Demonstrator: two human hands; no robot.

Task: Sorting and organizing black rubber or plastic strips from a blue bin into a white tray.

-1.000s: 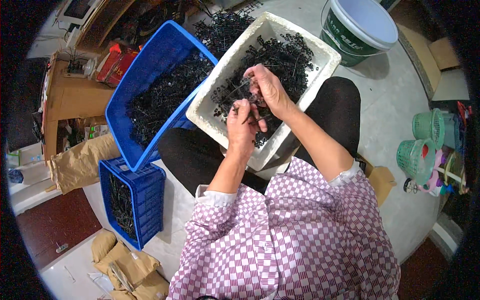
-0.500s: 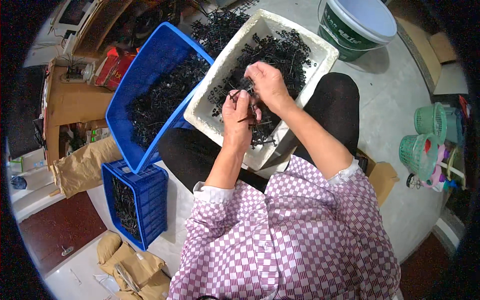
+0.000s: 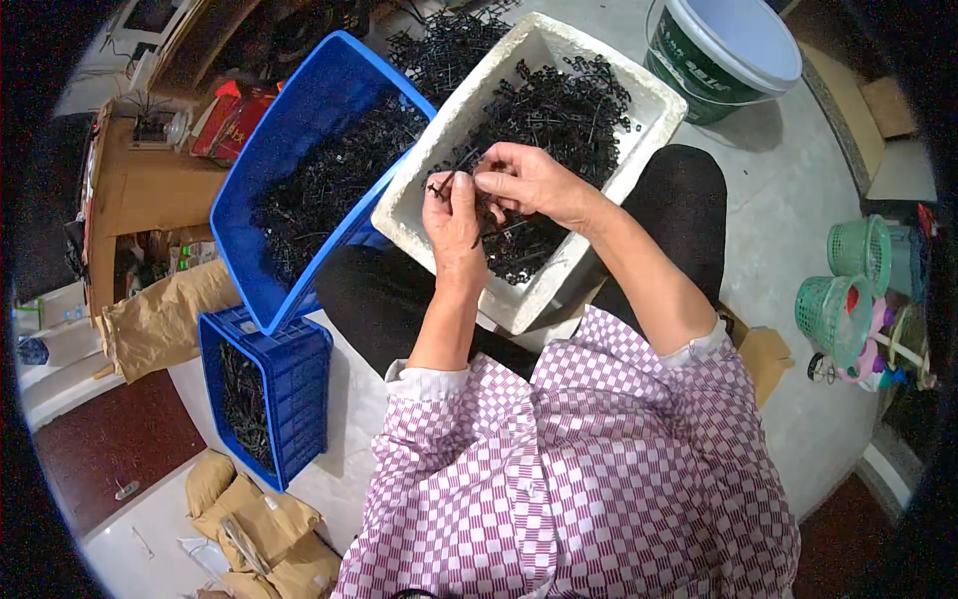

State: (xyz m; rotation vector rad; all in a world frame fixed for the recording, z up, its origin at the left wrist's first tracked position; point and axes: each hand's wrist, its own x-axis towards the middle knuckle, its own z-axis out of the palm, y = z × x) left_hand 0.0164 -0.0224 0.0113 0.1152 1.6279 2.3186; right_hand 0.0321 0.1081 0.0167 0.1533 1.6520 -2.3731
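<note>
My left hand is closed around a few thin black plastic pieces, whose ends stick out past the thumb. Against it, the curled fingers of my right hand pinch at the same spot; what lies between those fingertips is too small and hidden to name. Both hands are over a white foam box between my knees. Inside it is a heap of small black plastic parts, some long and stick-like, some with square ends.
Left of the box leans a large blue bin with similar black parts; below it is a smaller blue crate. More black parts lie beyond. A green-and-white bucket stands far right, green baskets at right, paper sacks at left.
My right hand has come down and in, its fingers now meeting the left hand. The left hand has shifted slightly left and up.
</note>
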